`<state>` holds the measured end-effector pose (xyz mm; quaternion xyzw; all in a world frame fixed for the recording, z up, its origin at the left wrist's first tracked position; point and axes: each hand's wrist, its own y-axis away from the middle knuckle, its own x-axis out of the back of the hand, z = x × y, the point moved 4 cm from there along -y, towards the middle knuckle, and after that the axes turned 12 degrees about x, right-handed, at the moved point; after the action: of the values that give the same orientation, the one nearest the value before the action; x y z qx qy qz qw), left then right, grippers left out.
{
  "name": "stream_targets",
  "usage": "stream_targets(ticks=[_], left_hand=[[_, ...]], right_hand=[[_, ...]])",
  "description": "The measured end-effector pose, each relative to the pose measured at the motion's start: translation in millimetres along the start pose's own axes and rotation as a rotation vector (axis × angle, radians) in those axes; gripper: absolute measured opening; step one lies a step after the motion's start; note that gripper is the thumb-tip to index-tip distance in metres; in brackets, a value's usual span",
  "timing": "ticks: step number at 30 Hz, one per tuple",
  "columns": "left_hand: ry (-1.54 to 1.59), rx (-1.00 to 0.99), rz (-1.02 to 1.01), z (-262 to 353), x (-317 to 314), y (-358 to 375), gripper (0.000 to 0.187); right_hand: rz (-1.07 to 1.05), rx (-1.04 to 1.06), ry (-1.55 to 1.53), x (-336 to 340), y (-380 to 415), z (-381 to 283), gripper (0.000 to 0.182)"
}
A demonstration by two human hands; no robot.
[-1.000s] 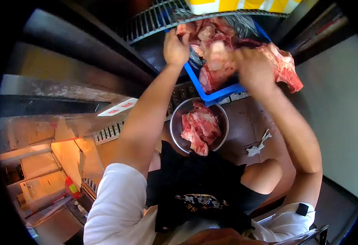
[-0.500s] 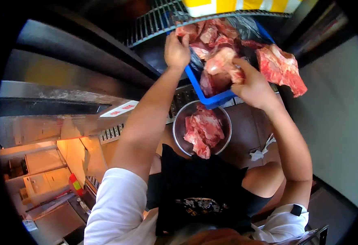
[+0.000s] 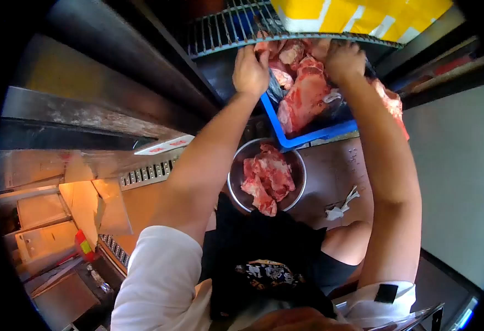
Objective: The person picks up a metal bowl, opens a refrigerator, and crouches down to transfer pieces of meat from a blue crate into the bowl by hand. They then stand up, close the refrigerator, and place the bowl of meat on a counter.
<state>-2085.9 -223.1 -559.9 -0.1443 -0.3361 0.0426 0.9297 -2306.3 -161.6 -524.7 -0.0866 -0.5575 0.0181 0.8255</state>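
Raw red meat pieces (image 3: 305, 99) lie in a blue crate (image 3: 319, 134) lined with dark plastic, under a wire shelf. My left hand (image 3: 251, 71) is at the crate's left edge, its fingers curled against a piece of meat there. Over the back right of the crate, my right hand (image 3: 346, 59) reaches down among the meat, fingertips partly hidden. A further slab of meat (image 3: 392, 105) hangs at the crate's right side, partly behind my forearm. Below the crate, a round metal bowl (image 3: 302, 190) holds more meat (image 3: 269, 176).
A yellow and white box (image 3: 358, 19) sits on the wire shelf (image 3: 214, 41) above the crate. A crumpled white scrap (image 3: 341, 207) lies on the brown floor (image 3: 330, 165). Dark metal panels are at the left, a pale panel at the right.
My right hand has let go of the pale piece of meat it held and moved farther back in the crate. A large red piece now shows at the crate's front. The view has shifted slightly.
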Motion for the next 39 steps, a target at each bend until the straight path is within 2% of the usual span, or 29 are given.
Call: stream_targets(ticks=[1,3,4,6,10,12,19,22,24,25,27,28,29,30,31,32,33,35,36,38,39], left_hand=[[0.011,0.007,0.007,-0.2,1.2,-1.6,0.039],[-0.041,0.024,-0.019,-1.9,-0.2,-1.3,0.041],[-0.009,-0.02,0.039,-1.7,-0.6,0.1,0.037],[-0.009,-0.025,0.021,-2.4,1.3,-1.0,0.04],[-0.049,-0.017,-0.023,1.3,-1.9,-1.6,0.042],[-0.096,0.009,-0.036,-0.6,-2.8,-1.5,0.041],[-0.095,-0.002,-0.039,-3.3,-2.6,-0.7,0.044],[-0.112,0.011,-0.038,-5.9,-4.7,-1.1,0.047],[-0.146,0.037,-0.059,-0.3,-1.0,0.6,0.047],[-0.176,0.054,-0.076,2.5,0.6,0.5,0.048],[-0.199,0.07,-0.106,-1.6,-1.1,1.6,0.049],[-0.194,0.05,-0.073,-7.1,-5.6,2.0,0.05],[-0.175,0.024,-0.036,-1.5,-5.6,0.5,0.051],[-0.169,0.087,-0.079,-0.1,-6.6,-3.8,0.05],[-0.125,0.021,-0.031,-3.1,-10.0,-5.0,0.048],[-0.045,-0.031,-0.017,-5.0,-10.4,-6.8,0.046],[0.03,-0.076,0.001,-8.3,-10.6,-6.8,0.045],[0.05,-0.066,0.004,-11.0,-6.4,-3.9,0.044],[0.063,-0.071,0.004,-10.2,-4.6,-3.7,0.044],[-0.01,-0.037,0.006,-5.3,-5.9,-3.2,0.04],[-0.086,-0.003,0.002,-3.5,-6.8,-2.7,0.036]], right_hand=[[0.086,0.04,0.058,11.3,7.1,-17.0,0.042],[0.289,0.198,-0.101,29.8,27.8,-57.0,0.032],[0.192,0.328,-0.338,18.3,27.1,-74.4,0.033],[0.028,0.413,-0.574,7.4,20.3,-107.0,0.037],[0.149,0.385,-0.539,-19.3,-4.2,-120.4,0.042],[-0.036,0.381,-0.581,-21.5,-8.6,-122.6,0.045],[-0.013,0.298,-0.583,-15.5,-14.5,-119.3,0.048],[-0.032,0.265,-0.632,-17.9,-29.8,-105.0,0.041],[0.163,0.199,-0.64,-21.7,-49.1,-91.7,0.038],[0.165,0.198,-0.642,-25.8,-63.9,-86.1,0.038],[0.019,0.061,-0.577,-36.8,-85.3,-76.2,0.039],[0.144,0.067,-0.621,-19.4,-85.2,-73.8,0.041],[0.148,0.061,-0.604,-15.7,-84.1,-77.3,0.041],[0.12,0.085,-0.593,-13.0,-82.5,-83.7,0.04],[0.083,0.108,-0.583,-12.3,-76.6,-83.9,0.04],[-0.089,0.289,-0.674,5.2,-69.5,-73.8,0.041],[-0.098,0.29,-0.662,0.2,-64.0,-59.3,0.041],[0.082,0.32,-0.359,-18.2,-56.5,-23.9,0.037],[-0.119,0.171,-0.425,-14.1,-47.3,-8.6,0.038],[-0.314,0.02,-0.482,-22.5,-36.9,13.7,0.04],[-0.381,0.066,-0.471,-37.7,-36.1,15.6,0.042]])
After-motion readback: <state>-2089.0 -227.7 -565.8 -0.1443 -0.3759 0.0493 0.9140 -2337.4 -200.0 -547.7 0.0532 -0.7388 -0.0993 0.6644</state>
